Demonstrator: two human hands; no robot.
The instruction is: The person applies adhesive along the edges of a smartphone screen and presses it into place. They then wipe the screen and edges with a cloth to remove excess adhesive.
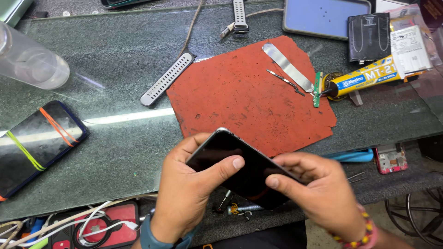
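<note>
Both my hands hold a black smartphone (240,168) tilted over the near edge of a glass-topped bench. My left hand (189,193) grips its left end, thumb pressed on the dark screen. On the right end my right hand (318,189) pinches the edge, its thumb on the screen too. Just beyond the phone lies a worn red rubber mat (240,97).
On the mat's far right lie a flat metal pry blade (288,67), tweezers (284,82) and a small green circuit strip (317,89). A yellow glue tube (364,76), batteries (369,37), a second phone with rubber bands (37,143), a clear bottle (30,62) and watch straps (167,78) surround it.
</note>
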